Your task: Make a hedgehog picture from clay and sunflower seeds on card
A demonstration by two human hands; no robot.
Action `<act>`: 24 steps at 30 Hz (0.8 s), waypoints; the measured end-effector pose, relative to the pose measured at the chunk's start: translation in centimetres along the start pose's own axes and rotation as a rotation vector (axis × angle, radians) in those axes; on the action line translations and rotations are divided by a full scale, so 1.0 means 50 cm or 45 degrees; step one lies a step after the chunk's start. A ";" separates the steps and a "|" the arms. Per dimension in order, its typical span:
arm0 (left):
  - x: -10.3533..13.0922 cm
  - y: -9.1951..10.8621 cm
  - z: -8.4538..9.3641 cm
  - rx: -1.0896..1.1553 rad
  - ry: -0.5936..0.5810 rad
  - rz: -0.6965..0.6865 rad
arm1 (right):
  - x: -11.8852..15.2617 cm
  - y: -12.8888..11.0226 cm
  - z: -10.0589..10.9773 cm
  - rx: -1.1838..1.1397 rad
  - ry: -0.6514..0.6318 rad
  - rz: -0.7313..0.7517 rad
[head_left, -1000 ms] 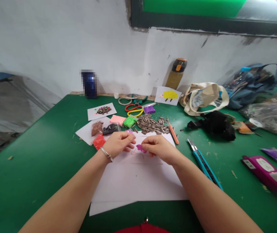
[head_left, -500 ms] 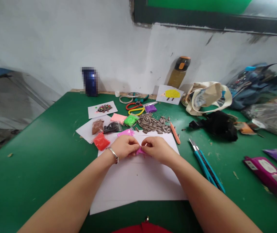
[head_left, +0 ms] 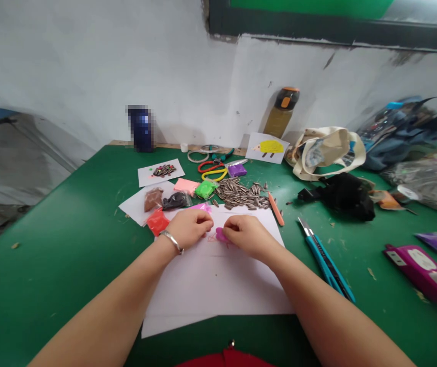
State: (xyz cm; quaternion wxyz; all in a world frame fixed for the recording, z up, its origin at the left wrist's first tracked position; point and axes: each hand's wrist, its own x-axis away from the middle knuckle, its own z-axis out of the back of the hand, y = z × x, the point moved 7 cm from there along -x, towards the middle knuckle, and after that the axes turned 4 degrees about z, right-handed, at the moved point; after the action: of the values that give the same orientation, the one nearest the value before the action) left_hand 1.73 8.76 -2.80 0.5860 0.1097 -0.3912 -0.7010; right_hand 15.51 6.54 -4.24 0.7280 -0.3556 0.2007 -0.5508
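Observation:
My right hand [head_left: 249,233] pinches a small lump of pinkish-purple modelling clay [head_left: 220,234] between thumb and fingertips, just over the white paper [head_left: 218,290]. To its left, separated by a small gap, is my left hand [head_left: 189,228], wearing a silver bracelet [head_left: 173,241]. Its fingers are closed together, and I cannot see whether anything is in them. Red drawn lines [head_left: 212,238] show on the paper between the hands. Behind the left hand lies a pink clay packet [head_left: 202,207]; a red clay packet [head_left: 157,222] is beside its wrist.
Sunflower seeds [head_left: 241,193] are heaped behind the paper, near an orange tool [head_left: 276,209], green clay [head_left: 206,189] and scissors [head_left: 214,171]. At right, a utility knife [head_left: 325,260] has its blade exposed. A bottle [head_left: 281,112] and hedgehog picture [head_left: 267,148] stand by the wall.
My hands have moved apart. The left hand has shifted left off the clay, which stays in my right fingers. Red lines on the paper are now more exposed.

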 end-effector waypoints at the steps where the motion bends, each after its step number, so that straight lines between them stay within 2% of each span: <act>1: 0.001 0.001 0.001 -0.008 -0.005 -0.013 | 0.000 -0.001 -0.001 -0.022 -0.003 -0.004; 5: 0.001 0.008 -0.009 -0.065 -0.058 -0.084 | 0.002 -0.004 0.001 -0.037 0.017 -0.011; 10: 0.002 0.007 -0.018 -0.047 -0.092 -0.085 | 0.005 -0.009 0.001 -0.117 0.004 -0.010; 17: -0.007 -0.001 -0.033 -0.145 -0.148 -0.097 | 0.001 -0.006 -0.002 -0.066 0.030 0.014; 24: -0.011 -0.006 -0.020 -0.122 -0.029 -0.079 | 0.003 -0.016 -0.011 -0.123 0.004 0.061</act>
State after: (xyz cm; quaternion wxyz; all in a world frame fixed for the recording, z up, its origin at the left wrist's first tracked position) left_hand 2.28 8.83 -3.87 0.5641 0.0855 -0.3605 -0.7379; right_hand 14.66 6.13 -4.02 0.7227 -0.3845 0.2364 -0.5235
